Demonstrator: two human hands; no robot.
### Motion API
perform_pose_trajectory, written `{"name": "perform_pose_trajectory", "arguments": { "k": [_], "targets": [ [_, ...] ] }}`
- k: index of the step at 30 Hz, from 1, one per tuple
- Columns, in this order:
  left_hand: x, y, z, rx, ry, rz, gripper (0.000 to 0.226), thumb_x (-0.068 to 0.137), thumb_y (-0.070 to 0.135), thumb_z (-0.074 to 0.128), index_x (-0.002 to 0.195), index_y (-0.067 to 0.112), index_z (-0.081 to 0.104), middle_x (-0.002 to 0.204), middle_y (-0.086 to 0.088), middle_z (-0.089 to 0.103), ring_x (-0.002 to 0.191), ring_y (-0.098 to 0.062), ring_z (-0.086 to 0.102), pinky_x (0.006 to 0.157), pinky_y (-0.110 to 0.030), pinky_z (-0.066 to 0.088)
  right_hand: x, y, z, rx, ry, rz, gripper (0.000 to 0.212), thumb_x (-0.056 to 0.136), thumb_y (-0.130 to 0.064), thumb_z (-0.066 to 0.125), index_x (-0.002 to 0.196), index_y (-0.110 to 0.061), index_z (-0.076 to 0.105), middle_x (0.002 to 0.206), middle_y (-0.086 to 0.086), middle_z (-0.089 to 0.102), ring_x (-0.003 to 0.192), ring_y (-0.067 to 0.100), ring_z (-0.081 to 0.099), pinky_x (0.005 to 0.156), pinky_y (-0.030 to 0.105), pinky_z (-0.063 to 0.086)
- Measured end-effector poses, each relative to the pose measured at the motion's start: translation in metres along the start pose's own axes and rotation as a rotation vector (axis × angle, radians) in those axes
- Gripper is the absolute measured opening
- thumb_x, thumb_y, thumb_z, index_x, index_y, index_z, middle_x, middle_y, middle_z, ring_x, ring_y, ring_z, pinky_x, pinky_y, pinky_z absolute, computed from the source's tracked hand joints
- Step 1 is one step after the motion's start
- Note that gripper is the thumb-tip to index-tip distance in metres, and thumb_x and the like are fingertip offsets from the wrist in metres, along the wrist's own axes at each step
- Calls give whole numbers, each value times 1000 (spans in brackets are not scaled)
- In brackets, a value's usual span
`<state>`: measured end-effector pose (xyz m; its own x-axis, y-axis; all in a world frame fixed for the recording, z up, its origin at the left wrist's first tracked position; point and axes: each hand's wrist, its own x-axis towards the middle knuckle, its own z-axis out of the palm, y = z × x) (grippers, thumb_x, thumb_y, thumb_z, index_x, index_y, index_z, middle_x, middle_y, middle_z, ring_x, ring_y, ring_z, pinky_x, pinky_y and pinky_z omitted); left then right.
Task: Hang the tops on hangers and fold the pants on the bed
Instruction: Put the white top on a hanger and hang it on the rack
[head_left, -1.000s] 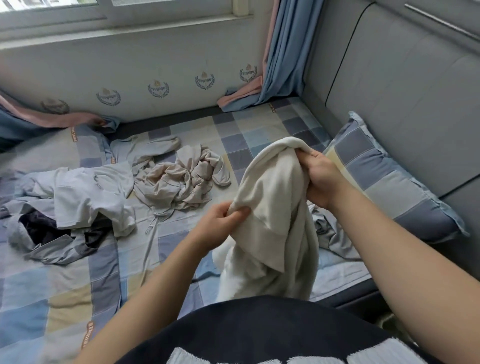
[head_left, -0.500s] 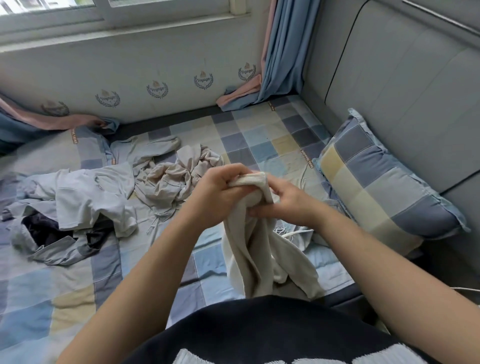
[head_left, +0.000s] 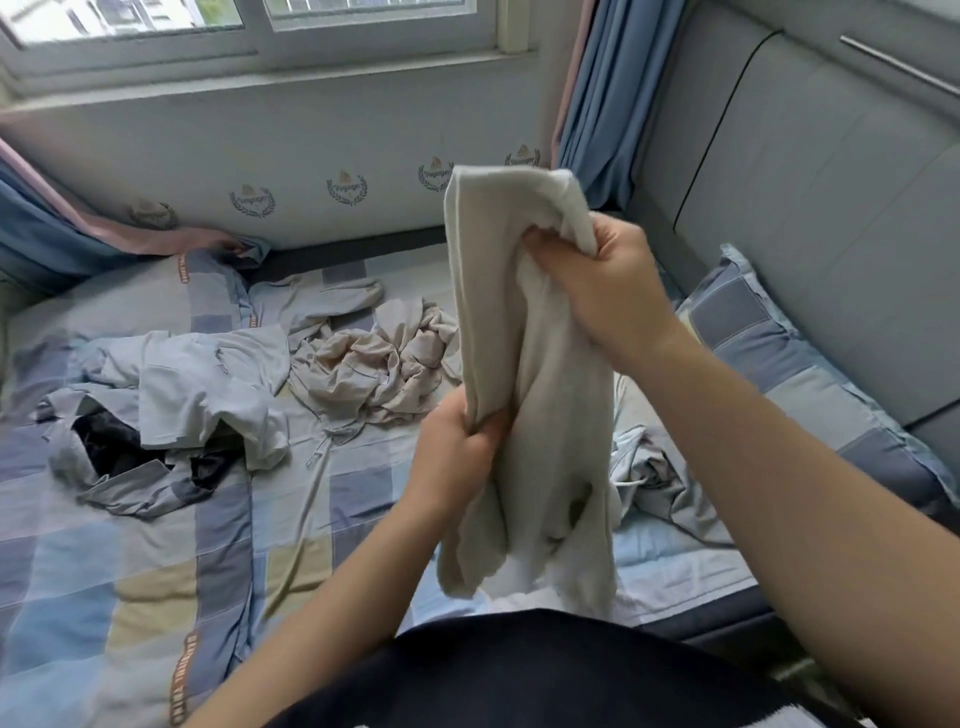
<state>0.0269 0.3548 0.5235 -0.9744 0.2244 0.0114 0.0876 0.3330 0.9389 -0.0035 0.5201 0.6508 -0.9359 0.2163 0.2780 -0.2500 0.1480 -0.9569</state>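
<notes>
the cream garment hangs before the person, long axis nearly upright, lower end loose above the bed. the left hand, nearer and lower, clutches the garment's left edge. the right hand, higher and farther, fists its bunched top. the left hand seems better placed to slide down and spread it. beyond the garment lie a crumpled beige piece and grey tops.

1. The one head view looks forward and down from the person's head onto the bed.
2. It faces the window wall; the padded headboard runs along the right.
3. It is close: the left hand, right hand and the cream garment they grip fill the middle.
</notes>
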Motion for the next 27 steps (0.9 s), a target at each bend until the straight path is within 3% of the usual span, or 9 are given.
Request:
{"name": "perform_pose_trajectory", "arguments": {
  "k": [3,6,10,12,15,17,19,21,27],
  "targets": [
    [12,-1,-13,56,89,-24,18,96,25,55,90,10,63,86,-6,68,83,-26,61,76,-39,47,20,-9,-15,45,59,75,14,88,-19,73,74,-17,72,74,0,67,71,14,63,69,34,57],
    [24,17,-33,34,164,18,26,94,27,49,78,9,55,72,-3,56,66,-17,48,64,-38,39,42,1,-32,-43,192,176,25,91,-19,70,98,5,67,87,9,66,80,19,61,75,39,54],
    [30,52,-48,-227,178,-16,22,96,18,53,83,19,71,81,-6,68,77,-15,59,71,-37,49,29,12,-40,-290,256,167,61,94,-25,66,147,-16,38,144,3,49,126,8,47,106,29,41],
    [30,69,-55,-306,193,-3,24,97,23,53,89,23,76,88,-5,73,81,-15,62,72,-34,52,-4,13,-33,-308,173,3,46,90,-22,66,134,-20,50,129,-1,58,115,7,56,96,25,46],
    [28,92,-61,-407,194,23,31,102,21,54,82,27,77,80,4,72,74,-8,64,65,-24,53,-72,30,-5,-258,-120,13,13,91,-20,64,102,-13,63,89,-1,66,77,7,64,67,25,53],
    [25,106,-62,-441,182,19,34,102,22,56,77,26,78,78,4,74,72,-7,67,63,-22,54,-114,46,20,-214,-256,164,25,88,-30,71,106,-14,64,96,0,69,87,12,66,77,38,57],
    [21,117,-62,-472,191,7,33,102,23,57,77,23,78,78,2,76,73,-8,70,63,-22,55,-139,60,43,-269,-389,318,60,76,-52,75,126,-24,56,122,-6,64,113,9,60,93,37,52],
    [19,125,-66,-530,216,-36,33,103,22,57,77,20,78,79,-1,76,72,-9,71,63,-23,56,-145,74,56,-389,-449,401,74,74,-62,73,135,-28,48,137,-8,53,126,10,49,102,37,45],
    [17,128,-82,-670,222,-154,25,101,24,60,92,12,79,94,-11,78,83,-18,75,69,-29,59,-134,103,63,-345,-387,485,31,91,-36,62,121,-24,63,113,-3,70,105,17,62,90,37,51]
  ]
}}
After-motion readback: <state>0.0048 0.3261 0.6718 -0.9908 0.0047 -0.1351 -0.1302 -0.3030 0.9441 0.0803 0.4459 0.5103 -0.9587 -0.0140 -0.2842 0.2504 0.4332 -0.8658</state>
